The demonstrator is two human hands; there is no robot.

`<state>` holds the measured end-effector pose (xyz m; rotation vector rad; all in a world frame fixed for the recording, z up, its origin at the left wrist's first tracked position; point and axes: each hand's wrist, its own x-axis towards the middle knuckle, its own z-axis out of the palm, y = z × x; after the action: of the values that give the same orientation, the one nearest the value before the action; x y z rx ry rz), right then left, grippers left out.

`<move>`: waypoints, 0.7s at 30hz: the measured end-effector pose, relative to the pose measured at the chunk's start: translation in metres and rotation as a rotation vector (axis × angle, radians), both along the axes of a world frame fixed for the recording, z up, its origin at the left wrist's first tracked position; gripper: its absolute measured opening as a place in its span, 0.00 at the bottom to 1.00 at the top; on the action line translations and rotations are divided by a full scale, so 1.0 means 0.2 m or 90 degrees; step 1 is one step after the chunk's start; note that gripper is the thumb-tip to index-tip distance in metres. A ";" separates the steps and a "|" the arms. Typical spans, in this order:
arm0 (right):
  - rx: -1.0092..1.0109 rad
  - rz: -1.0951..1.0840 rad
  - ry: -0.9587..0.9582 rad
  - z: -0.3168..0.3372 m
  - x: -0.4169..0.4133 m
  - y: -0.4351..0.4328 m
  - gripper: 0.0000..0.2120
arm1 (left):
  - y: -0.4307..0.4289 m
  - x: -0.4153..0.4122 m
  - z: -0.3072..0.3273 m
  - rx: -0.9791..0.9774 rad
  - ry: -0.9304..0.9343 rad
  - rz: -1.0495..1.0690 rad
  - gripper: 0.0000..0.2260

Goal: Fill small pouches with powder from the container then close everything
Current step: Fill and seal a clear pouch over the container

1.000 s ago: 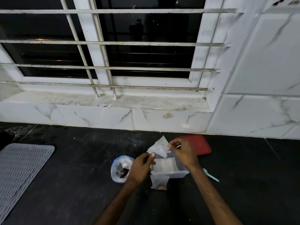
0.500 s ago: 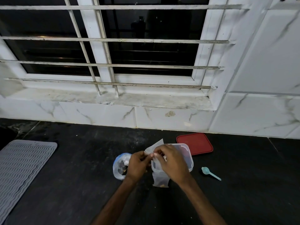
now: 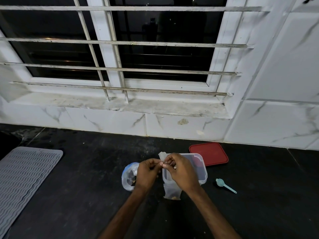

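A clear plastic container (image 3: 201,167) stands open on the dark counter. Its red lid (image 3: 209,153) lies flat behind it. My left hand (image 3: 146,175) and my right hand (image 3: 181,171) meet above the container's left end, both pinching a small whitish pouch (image 3: 162,155) whose corner sticks up between the fingers. A second small clear pouch (image 3: 171,191) with brownish powder at its bottom rests against the container's front. A light blue scoop (image 3: 225,185) lies to the right on the counter.
A clear bag with a blue rim (image 3: 128,176), holding dark contents, sits left of my left hand. A grey ribbed mat (image 3: 24,176) covers the counter's left part. A tiled wall and barred window rise behind the counter.
My right hand came down and to the left to join the left hand. The whitish pouch, spread wide before, is now bunched between both hands, with only a corner showing.
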<state>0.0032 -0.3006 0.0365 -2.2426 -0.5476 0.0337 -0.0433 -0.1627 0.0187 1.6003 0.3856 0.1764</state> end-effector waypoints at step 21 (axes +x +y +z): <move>-0.229 -0.063 -0.116 0.16 0.03 -0.01 0.06 | 0.01 0.03 0.08 0.434 0.073 -0.021 0.06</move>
<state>0.0087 -0.3018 0.0687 -2.6393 -0.5623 -0.1338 -0.0376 -0.1599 0.0346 2.2953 0.4108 0.2035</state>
